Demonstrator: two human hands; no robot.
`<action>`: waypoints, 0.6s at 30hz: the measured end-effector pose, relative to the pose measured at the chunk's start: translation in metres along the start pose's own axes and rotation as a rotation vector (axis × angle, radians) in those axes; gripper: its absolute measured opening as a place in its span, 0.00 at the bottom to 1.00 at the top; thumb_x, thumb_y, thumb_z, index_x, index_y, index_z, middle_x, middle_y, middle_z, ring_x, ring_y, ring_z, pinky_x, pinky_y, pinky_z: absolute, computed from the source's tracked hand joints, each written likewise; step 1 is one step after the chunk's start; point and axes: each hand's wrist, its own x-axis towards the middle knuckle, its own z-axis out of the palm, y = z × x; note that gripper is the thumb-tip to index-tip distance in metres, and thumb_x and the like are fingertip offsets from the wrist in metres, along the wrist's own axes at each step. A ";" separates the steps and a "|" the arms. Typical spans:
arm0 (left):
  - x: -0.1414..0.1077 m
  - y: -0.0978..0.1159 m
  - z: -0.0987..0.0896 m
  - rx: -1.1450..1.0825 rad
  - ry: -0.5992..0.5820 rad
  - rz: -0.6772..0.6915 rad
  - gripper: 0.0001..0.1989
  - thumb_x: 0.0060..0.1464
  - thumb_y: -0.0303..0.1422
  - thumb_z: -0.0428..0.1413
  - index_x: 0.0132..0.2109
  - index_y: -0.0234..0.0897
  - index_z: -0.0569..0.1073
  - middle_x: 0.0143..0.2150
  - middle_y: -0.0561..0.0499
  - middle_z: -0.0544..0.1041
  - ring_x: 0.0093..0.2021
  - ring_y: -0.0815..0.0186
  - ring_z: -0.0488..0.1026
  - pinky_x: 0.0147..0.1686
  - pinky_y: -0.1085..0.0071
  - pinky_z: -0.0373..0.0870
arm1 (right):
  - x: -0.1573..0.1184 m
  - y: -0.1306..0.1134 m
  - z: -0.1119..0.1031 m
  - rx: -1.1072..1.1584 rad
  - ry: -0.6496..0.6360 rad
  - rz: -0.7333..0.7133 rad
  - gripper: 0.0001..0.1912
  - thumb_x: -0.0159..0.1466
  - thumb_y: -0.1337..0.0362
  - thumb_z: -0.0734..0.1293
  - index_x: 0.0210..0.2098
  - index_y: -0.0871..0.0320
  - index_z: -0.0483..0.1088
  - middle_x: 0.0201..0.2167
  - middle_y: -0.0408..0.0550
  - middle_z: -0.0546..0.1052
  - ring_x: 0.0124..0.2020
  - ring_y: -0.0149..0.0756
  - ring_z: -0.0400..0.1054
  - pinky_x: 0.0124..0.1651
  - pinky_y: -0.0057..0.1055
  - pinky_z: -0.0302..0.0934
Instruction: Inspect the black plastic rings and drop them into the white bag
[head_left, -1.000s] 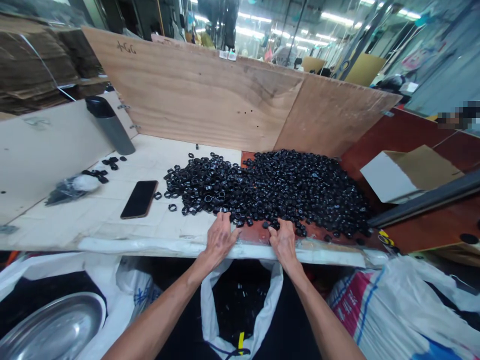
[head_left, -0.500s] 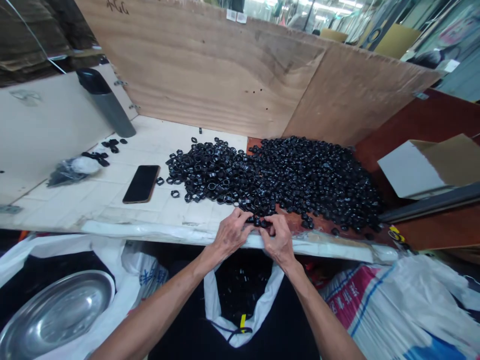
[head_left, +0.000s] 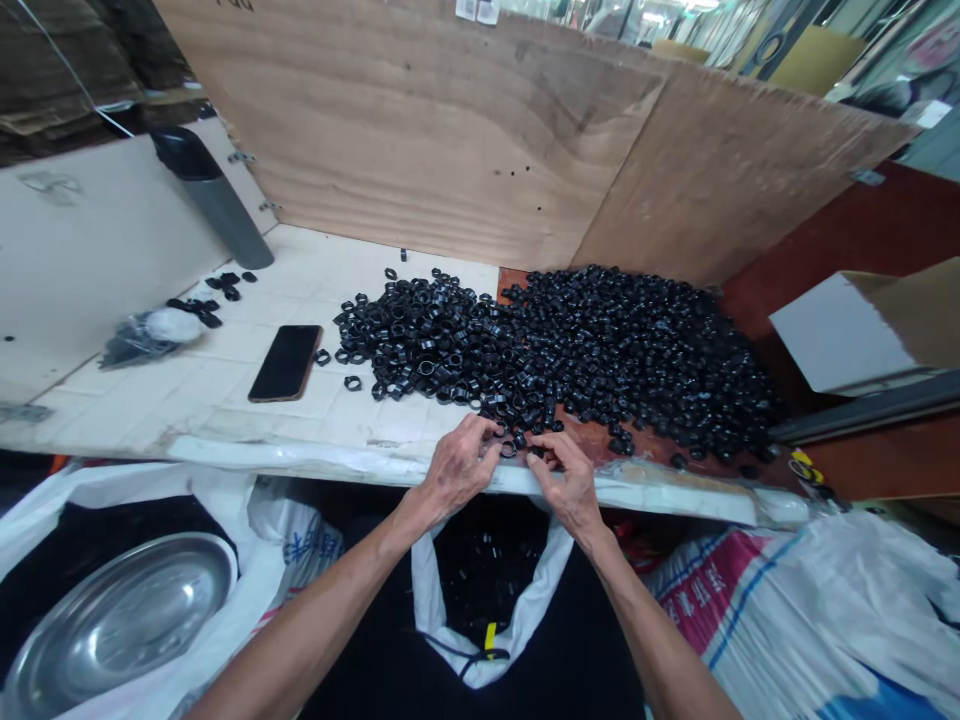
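Note:
A wide heap of small black rings (head_left: 442,335) and black caps (head_left: 645,350) spreads over the table (head_left: 202,400). My left hand (head_left: 461,462) rests at the front edge below the heap, thumb and forefinger apart beside a loose ring (head_left: 508,449). Just right of it, my right hand (head_left: 568,480) has its fingers bent together round a small black piece (head_left: 535,453). Under both hands an open white bag (head_left: 429,590) holds more black pieces.
A phone (head_left: 286,363) lies left of the heap, with a grey bottle (head_left: 217,205) and a plastic bag (head_left: 150,338) beyond. Wooden boards (head_left: 420,130) stand behind. A cardboard box (head_left: 847,330) is at right, a metal basin (head_left: 127,625) at lower left.
My hands have moved slightly apart, and a ring now shows between them. The right hand has shifted a little to the right. The whole view has shifted slightly.

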 end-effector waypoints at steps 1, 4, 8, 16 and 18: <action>-0.001 0.000 -0.001 -0.010 -0.012 0.001 0.08 0.58 0.29 0.55 0.45 0.38 0.72 0.39 0.51 0.74 0.33 0.67 0.72 0.39 0.69 0.70 | 0.000 -0.001 0.000 0.007 -0.012 -0.009 0.09 0.63 0.63 0.65 0.42 0.57 0.74 0.41 0.50 0.75 0.31 0.33 0.68 0.34 0.31 0.67; -0.001 0.002 -0.003 -0.018 -0.063 0.059 0.08 0.57 0.31 0.57 0.45 0.39 0.73 0.39 0.51 0.75 0.36 0.65 0.73 0.41 0.69 0.71 | -0.001 0.000 0.000 0.015 -0.020 -0.022 0.08 0.62 0.64 0.66 0.41 0.58 0.73 0.41 0.50 0.75 0.32 0.33 0.69 0.35 0.31 0.67; 0.005 0.009 0.005 0.058 -0.114 0.114 0.07 0.58 0.34 0.58 0.44 0.41 0.75 0.40 0.50 0.76 0.43 0.62 0.74 0.44 0.67 0.71 | 0.000 0.005 0.001 0.027 -0.029 -0.008 0.08 0.62 0.64 0.67 0.42 0.58 0.72 0.38 0.48 0.74 0.30 0.32 0.68 0.35 0.30 0.67; 0.005 0.006 0.016 0.024 -0.044 0.119 0.08 0.59 0.31 0.56 0.46 0.38 0.72 0.43 0.48 0.77 0.43 0.61 0.76 0.45 0.65 0.74 | 0.000 0.014 -0.001 0.126 -0.033 0.065 0.10 0.63 0.61 0.69 0.43 0.57 0.74 0.41 0.49 0.76 0.35 0.35 0.71 0.41 0.34 0.69; 0.003 0.004 0.014 -0.063 -0.021 0.120 0.08 0.59 0.31 0.56 0.46 0.38 0.72 0.43 0.48 0.77 0.42 0.62 0.76 0.44 0.65 0.75 | -0.001 0.012 -0.001 0.228 -0.021 0.112 0.12 0.63 0.59 0.68 0.44 0.56 0.74 0.43 0.51 0.77 0.37 0.37 0.73 0.43 0.35 0.71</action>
